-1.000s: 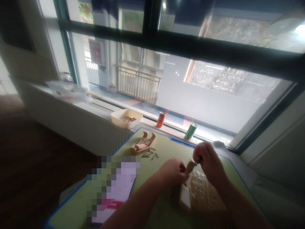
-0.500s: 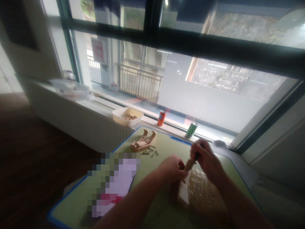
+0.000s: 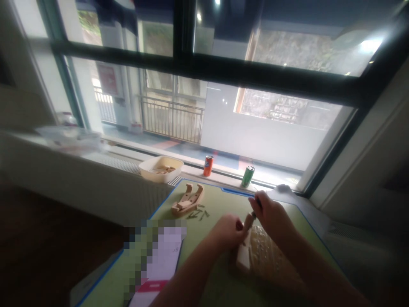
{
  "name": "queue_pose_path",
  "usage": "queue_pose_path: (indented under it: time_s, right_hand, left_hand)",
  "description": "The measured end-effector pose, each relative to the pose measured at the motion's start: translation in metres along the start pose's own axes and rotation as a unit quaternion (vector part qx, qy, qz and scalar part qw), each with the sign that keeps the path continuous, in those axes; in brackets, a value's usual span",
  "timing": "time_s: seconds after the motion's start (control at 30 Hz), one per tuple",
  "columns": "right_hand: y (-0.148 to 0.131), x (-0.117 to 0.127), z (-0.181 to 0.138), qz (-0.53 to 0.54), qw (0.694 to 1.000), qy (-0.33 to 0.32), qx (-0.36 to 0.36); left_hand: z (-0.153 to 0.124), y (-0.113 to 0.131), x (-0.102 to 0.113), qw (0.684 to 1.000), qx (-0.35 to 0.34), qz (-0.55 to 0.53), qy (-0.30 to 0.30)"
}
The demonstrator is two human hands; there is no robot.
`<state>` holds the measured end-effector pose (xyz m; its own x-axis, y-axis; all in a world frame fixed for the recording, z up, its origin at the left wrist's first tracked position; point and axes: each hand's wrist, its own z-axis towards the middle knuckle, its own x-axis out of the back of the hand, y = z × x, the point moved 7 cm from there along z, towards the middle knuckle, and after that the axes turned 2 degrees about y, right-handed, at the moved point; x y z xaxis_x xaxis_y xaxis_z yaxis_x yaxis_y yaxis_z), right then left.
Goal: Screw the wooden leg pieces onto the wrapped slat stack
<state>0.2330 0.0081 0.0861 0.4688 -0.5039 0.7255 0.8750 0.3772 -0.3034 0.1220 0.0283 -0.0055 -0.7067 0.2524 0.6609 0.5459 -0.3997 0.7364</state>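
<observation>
My right hand (image 3: 273,213) is wrapped round the dark handle of a screwdriver (image 3: 258,203), whose tip meets the end of a small wooden piece (image 3: 248,221). My left hand (image 3: 226,232) pinches that piece from the left side, its fingertips partly hidden. Beneath lies a pale wooden part (image 3: 244,258), with the small piece against its far end. Beside it, under my right forearm, is a brown bundle in shiny clear wrap (image 3: 266,251). Farther off stands a curved wooden assembly (image 3: 188,202) with upright arms, and several screws (image 3: 193,214) are scattered next to it.
A green table mat (image 3: 217,204) with a blue edge carries the work. A partly blurred printed sheet (image 3: 162,256) lies at left. On the sill are a cream tub (image 3: 150,172) of wooden pieces, an orange can (image 3: 208,166), a green can (image 3: 248,176) and a clear plastic container (image 3: 70,138).
The view has shifted, so the surroundings sit lower and farther left. My right hand has turned slightly on the screwdriver; my left hand keeps its hold on the wooden piece.
</observation>
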Motion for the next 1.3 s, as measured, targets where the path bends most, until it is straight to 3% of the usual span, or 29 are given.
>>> queue_pose_path:
  time_s: [0.1, 0.2, 0.37, 0.5, 0.7, 0.9, 1.03, 1.2, 1.3]
  right_hand:
    - [-0.009, 0.01, 0.001, -0.211, 0.976, 0.012, 0.059]
    - [-0.021, 0.019, 0.003, -0.328, 0.938, -0.011, 0.114]
    - [-0.047, 0.021, 0.006, -0.361, 0.888, -0.174, 0.225]
    - [-0.052, 0.014, 0.017, -0.389, 0.83, -0.333, 0.222]
    - [-0.041, 0.002, 0.029, -0.377, 0.77, -0.473, 0.206]
    - [-0.038, -0.005, 0.025, -0.331, 0.757, -0.543, 0.149]
    - [-0.031, -0.02, 0.037, -0.289, 0.757, -0.586, 0.024]
    - [-0.007, -0.026, 0.039, -0.269, 0.698, -0.638, -0.181]
    - [0.0, -0.022, 0.031, -0.265, 0.658, -0.662, -0.244]
  left_hand:
    - [-0.001, 0.002, -0.003, 1.0, -0.013, 0.014, -0.008]
    - [-0.002, 0.002, -0.005, 1.0, -0.011, 0.011, -0.02]
    - [-0.002, 0.001, -0.003, 1.0, -0.017, 0.004, -0.014]
    - [0.001, 0.001, -0.005, 0.999, -0.031, 0.013, -0.029]
    - [0.006, -0.003, -0.006, 0.998, -0.057, 0.02, -0.022]
    - [0.01, -0.004, -0.009, 0.997, -0.067, 0.042, 0.022]
    - [0.009, -0.002, -0.01, 0.995, -0.077, 0.054, 0.03]
    - [0.01, -0.002, -0.011, 0.995, -0.078, 0.066, 0.023]
    - [0.011, -0.001, -0.012, 0.994, -0.074, 0.07, 0.026]
